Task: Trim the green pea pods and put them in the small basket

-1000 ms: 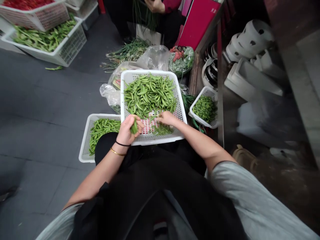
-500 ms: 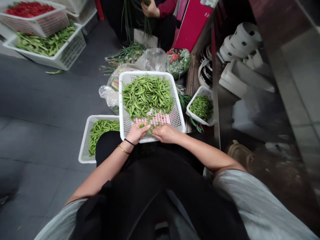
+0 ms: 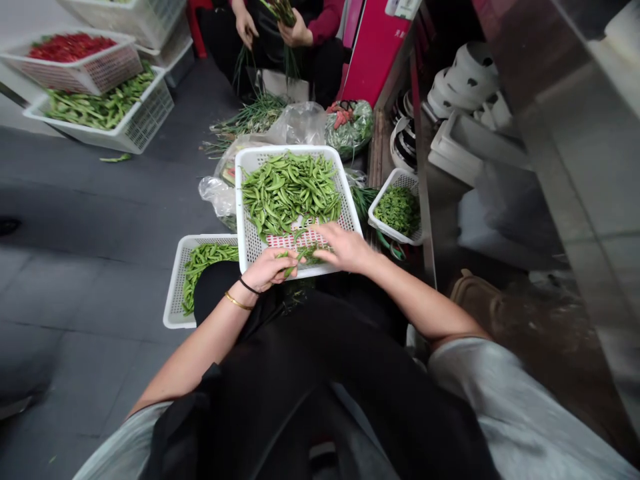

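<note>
Dark floor tiles spread across the left of the frame. A second person, at top centre, holds green stalks. At the centre lies the large white basket, its upper part filled by a heap of pods, its lower part showing a largely bare, perforated bottom. The lower-left basket, partly hidden by the wearer's leg, contains further pods; the small basket, right of centre, contains leafy greens. The right hand is spread over the lower right of the large white basket, fingers apart, with nothing visible in its grasp. The left hand, at that basket's lower left corner, is closed between thumb and fingers on a few green pieces, the held pods, whose number is unclear. Half a second earlier the two hands met near the basket's lower rim; the right has since drawn away and opened, so the held pods appear to be in the left alone, and the joint handling seems broken off. Thin, stringy trimmings lie beside the right hand's fingers; contact cannot be determined.
</note>
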### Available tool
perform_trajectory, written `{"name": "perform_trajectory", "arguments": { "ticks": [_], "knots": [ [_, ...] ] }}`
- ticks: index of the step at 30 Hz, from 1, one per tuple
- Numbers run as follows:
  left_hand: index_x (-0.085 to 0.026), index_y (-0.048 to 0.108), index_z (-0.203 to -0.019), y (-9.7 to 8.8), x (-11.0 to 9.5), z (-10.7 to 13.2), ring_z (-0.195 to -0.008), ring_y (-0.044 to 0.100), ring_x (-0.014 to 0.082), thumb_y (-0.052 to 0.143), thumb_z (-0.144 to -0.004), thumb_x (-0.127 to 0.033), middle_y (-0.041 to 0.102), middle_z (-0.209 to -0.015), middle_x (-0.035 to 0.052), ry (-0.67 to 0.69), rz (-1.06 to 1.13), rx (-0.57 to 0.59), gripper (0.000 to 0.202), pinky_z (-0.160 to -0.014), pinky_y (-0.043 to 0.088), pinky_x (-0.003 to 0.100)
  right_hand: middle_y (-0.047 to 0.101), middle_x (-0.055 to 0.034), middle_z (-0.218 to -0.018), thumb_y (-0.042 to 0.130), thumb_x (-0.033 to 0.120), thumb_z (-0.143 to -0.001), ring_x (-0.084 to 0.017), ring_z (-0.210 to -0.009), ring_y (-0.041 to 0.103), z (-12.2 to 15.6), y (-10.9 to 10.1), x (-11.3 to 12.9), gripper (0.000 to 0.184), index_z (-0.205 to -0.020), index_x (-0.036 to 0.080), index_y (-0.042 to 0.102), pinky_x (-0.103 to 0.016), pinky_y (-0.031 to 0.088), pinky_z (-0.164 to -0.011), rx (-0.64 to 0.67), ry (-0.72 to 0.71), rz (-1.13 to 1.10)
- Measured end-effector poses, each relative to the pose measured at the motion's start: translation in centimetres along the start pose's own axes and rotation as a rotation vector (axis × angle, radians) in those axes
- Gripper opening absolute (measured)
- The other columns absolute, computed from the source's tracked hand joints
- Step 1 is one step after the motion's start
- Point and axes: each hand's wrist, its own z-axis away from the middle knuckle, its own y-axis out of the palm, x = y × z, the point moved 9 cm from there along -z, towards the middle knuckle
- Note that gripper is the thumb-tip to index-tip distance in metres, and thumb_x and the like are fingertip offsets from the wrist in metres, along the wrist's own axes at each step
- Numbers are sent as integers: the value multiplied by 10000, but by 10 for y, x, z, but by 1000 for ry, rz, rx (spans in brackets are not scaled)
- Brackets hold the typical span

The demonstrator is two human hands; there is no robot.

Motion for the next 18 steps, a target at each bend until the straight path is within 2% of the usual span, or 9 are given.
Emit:
{"name": "perform_trajectory", "arguments": {
  "ticks": [3, 5, 7, 9, 11, 12, 14, 16, 18],
  "knots": [
    [-125, 638, -679, 12, -11, 5, -313, 321, 39, 682, -698, -291, 583, -483, 32, 47, -155, 64, 173, -323, 180, 167, 637, -113, -915, 413, 372, -937, -195, -840, 586, -2, 27, 41, 300, -967, 162, 626, -291, 435, -728, 215, -244, 78],
    [-129, 614, -604, 23, -21, 12, -351, 381, 55, 700, -705, -316, 566, -453, 29, 107, -298, 128, 229, -360, 250, 170, 618, -56, -765, 399, 345, -944, -152, -729, 572, -3, 37, 57, 292, -846, 170, 611, -265, 428, -698, 275, -333, -115],
    [-131, 620, -613, 27, -32, 18, -375, 413, 68, 683, -736, -361, 574, -460, 32, 199, -315, 124, 269, -390, 292, 180, 594, -11, -684, 387, 382, -947, -118, -642, 563, -8, 38, 58, 314, -811, 175, 580, -238, 437, -656, 253, -290, -438],
    [-134, 630, -671, 15, -43, 20, -359, 407, 71, 631, -780, -403, 598, -492, 35, 308, -194, -15, 290, -382, 297, 194, 574, 13, -626, 343, 417, -956, -105, -568, 561, -14, 42, 42, 352, -808, 172, 548, -228, 449, -603, 198, -134, -719],
    [-139, 616, -695, -14, -49, 21, -342, 404, 71, 616, -790, -398, 612, -517, 29, 414, -51, -269, 276, -360, 281, 199, 573, 15, -608, 312, 420, -959, -109, -539, 567, -17, 50, 20, 371, -815, 165, 540, -233, 458, -575, 168, 3, -800],
    [-143, 603, -692, -32, -49, 23, -335, 406, 71, 621, -784, -382, 610, -517, 22, 456, 14, -401, 258, -349, 270, 198, 582, 9, -616, 324, 407, -955, -113, -556, 578, -19, 55, 9, 365, -814, 160, 552, -238, 464, -589, 192, 33, -747],
    [-152, 573, -677, -64, -44, 24, -322, 405, 75, 620, -769, -348, 595, -499, 8, 488, 152, -585, 222, -329, 245, 198, 618, -8, -665, 440, 372, -916, -128, -626, 604, -23, 70, -11, 282, -841, 154, 602, -246, 469, -643, 351, 40, -493],
    [-159, 536, -642, -80, -34, 15, -323, 411, 85, 598, -753, -335, 563, -473, -2, 427, 315, -586, 217, -319, 242, 199, 667, -36, -759, 621, 344, -807, -163, -719, 631, -28, 90, -41, 210, -903, 159, 646, -258, 469, -688, 546, 76, -120],
    [-162, 514, -624, -78, -22, 1, -346, 429, 91, 601, -712, -314, 537, -469, -7, 302, 446, -446, 196, -321, 257, 192, 691, -106, -907, 687, 298, -744, -228, -833, 647, -43, 100, -72, 302, -1001, 144, 651, -291, 471, -721, 611, 163, 191]
  ]
}}
